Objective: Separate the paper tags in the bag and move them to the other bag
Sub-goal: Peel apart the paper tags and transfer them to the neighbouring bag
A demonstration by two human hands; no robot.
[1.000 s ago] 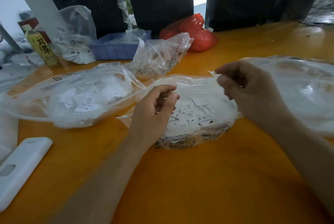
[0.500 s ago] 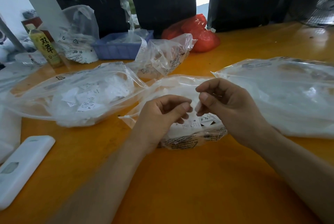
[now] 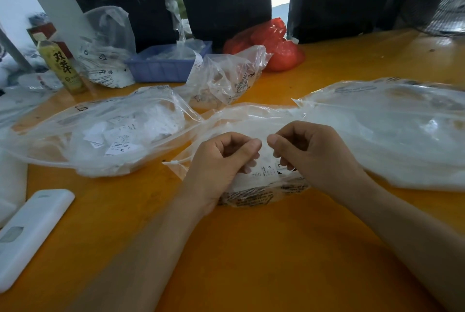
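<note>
The left hand and right hand meet over the middle bag, fingers curled and thumbs nearly touching — they seem to pinch something small between them, but whether it is a tag or only plastic film cannot be made out. Just below the fingertips lie the paper tags inside that bag, partly hidden by both hands; their direction is unclear. To the left lies a second bag of tags, stretched left to right — a third bag at the right is cut off by the edge. All rest on the orange table.
</note>
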